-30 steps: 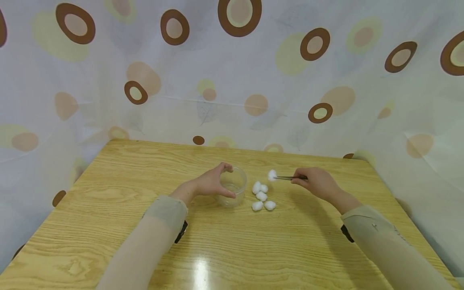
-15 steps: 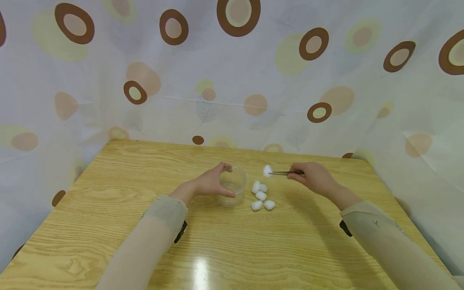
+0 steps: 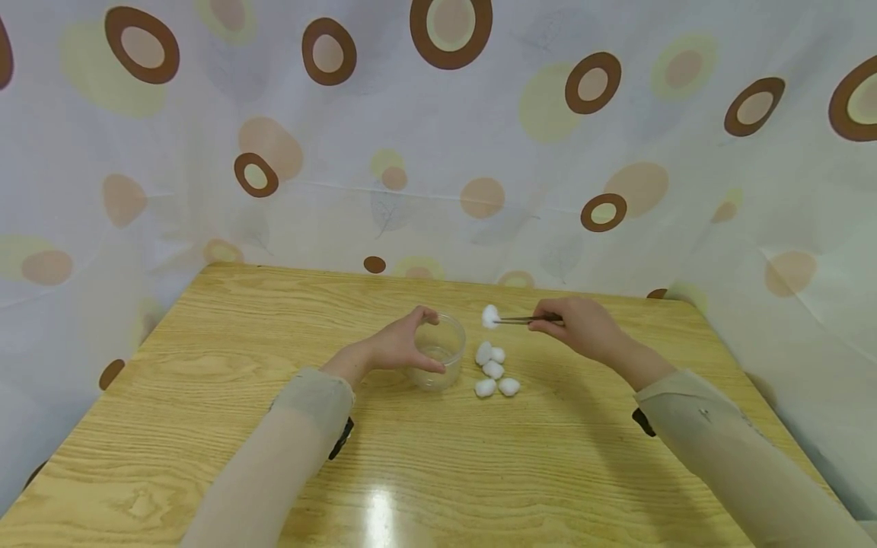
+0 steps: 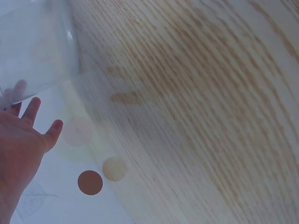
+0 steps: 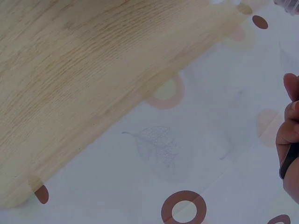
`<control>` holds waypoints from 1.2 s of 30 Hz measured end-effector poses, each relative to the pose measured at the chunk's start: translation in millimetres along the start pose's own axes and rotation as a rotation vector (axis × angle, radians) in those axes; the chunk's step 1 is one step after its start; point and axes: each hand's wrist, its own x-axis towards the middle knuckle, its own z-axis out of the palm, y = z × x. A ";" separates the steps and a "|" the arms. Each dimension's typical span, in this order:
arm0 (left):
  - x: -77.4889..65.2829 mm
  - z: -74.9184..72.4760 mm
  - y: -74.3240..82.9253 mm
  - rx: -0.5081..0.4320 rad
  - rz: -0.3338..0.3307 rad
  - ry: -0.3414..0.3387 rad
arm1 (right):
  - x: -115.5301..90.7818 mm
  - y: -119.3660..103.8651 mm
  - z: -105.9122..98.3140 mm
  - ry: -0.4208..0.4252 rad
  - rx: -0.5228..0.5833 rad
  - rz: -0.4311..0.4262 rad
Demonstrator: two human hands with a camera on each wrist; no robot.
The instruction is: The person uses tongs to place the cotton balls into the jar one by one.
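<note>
Head view: the right hand point(image 3: 582, 329) pinches slim metal tweezers point(image 3: 522, 320), a fluffy white ball point(image 3: 489, 317) leftward (in their tips); the left hand point(image 3: 396, 345) grips a clear round cup point(image 3: 448, 352), the yellowish wooden table point(image 3: 226, 365) spreading leftward to its edge.

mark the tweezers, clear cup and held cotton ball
Tweezers point(image 3: 518, 320), head view: on the metal prongs.
Clear cup point(image 3: 438, 381), head view: on its front wall.
Held cotton ball point(image 3: 489, 317), head view: its middle.

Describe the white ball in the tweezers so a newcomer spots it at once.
On the wooden table, find the clear tub that the left hand grips. Beside it, toward the right hand, lie five loose white balls. The target ball is in the tweezers, the only one gripped rather than lying loose.
</note>
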 end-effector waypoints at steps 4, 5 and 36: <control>-0.1 -0.1 -0.5 0.001 -0.003 0.001 | 5.1 -3.7 -0.9 0.005 -0.001 -0.010; -0.3 -0.2 -0.5 -0.002 -0.002 0.002 | 6.3 -4.7 -1.1 0.006 -0.005 -0.013; -0.2 -0.4 0.2 0.018 -0.006 0.003 | 41.5 -37.8 7.3 0.008 -0.004 -0.069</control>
